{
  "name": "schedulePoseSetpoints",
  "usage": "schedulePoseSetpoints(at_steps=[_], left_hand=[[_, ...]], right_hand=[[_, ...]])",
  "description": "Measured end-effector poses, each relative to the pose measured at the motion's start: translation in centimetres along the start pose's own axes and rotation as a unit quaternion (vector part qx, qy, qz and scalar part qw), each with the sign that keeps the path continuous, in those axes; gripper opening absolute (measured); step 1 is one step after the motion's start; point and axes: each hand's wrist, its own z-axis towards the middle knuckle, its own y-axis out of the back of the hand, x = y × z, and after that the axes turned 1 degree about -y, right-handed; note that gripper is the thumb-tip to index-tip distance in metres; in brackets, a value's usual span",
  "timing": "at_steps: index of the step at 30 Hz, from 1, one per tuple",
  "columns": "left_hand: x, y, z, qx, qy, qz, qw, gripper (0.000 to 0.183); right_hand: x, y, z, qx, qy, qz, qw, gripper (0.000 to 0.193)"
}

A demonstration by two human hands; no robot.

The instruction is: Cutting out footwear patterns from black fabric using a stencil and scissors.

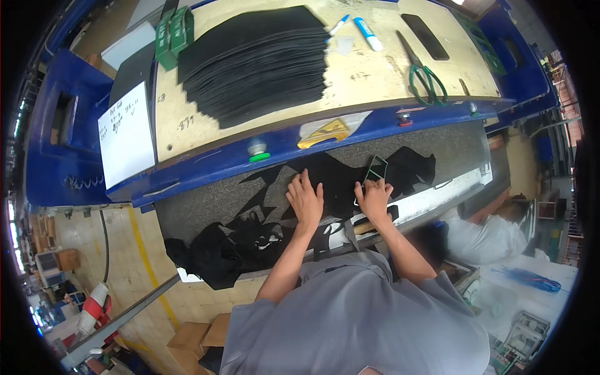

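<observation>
My left hand (306,201) lies flat with its fingers spread on a sheet of black material (334,178) with an irregular cut outline. To its right, my right hand (375,197) grips the near part of a narrow green-edged cutting die (377,167), which stands on the same sheet. My fingers cover part of the die. Jagged black scraps (219,250) are heaped along the near left side of the dark cutting bed (200,203).
Above the bed runs a blue beam (212,164) with a green-rimmed button (258,151) and a red button (405,119). The shelf beyond carries stacked black pieces (256,69), green-handled scissors (425,78), a glue-like tube (367,34) and a dark phone-shaped slab (425,37).
</observation>
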Motion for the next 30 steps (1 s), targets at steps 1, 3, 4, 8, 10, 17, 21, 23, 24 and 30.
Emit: schedulePoseSetpoints(at_steps=[1,3,4,8,10,17,21,23,24,30], left_hand=[[-0.2,-0.3,0.5,-0.001,-0.005,0.007,1.000,0.057],[-0.7,-0.8,1.6,0.030,0.091,-0.006,0.995,0.056],[-0.8,-0.9,2.0,0.004,0.102,-0.020,0.995,0.051],[-0.9,-1.5,2.9,0.042,0.121,-0.020,0.992,0.035],[-0.6,-1.3,3.2,0.048,0.108,-0.057,0.991,0.031],[-0.2,5.6,1.3,-0.148,0.295,-0.276,0.903,0.045],[-1.7,8.2,-3.4,-0.078,0.085,-0.211,0.971,0.059],[-5.7,8.1,-4.8,0.041,0.086,-0.311,0.946,0.068],[-8.2,8.5,-5.2,0.059,0.153,-0.430,0.888,0.071],[-11.4,7.8,-4.5,-0.114,0.179,-0.587,0.781,0.079]], right_hand=[[-0.2,-0.1,0.1,-0.003,-0.003,0.007,1.000,0.034],[-0.7,-0.1,0.0,-0.008,0.009,0.024,1.000,0.036],[-0.9,-0.1,0.0,-0.001,0.013,0.035,0.999,0.038],[-1.9,0.6,-0.5,0.066,0.008,0.102,0.993,0.040],[-2.8,0.8,-0.6,0.086,0.016,0.136,0.987,0.040],[-6.1,2.9,1.3,0.195,0.070,0.213,0.955,0.044],[-3.9,7.4,3.5,0.157,0.136,0.232,0.950,0.048],[-2.5,8.8,3.9,0.224,0.137,0.390,0.882,0.052],[-1.7,9.0,4.0,0.346,0.088,0.468,0.809,0.053],[2.1,8.0,0.9,0.533,-0.013,0.621,0.575,0.029]])
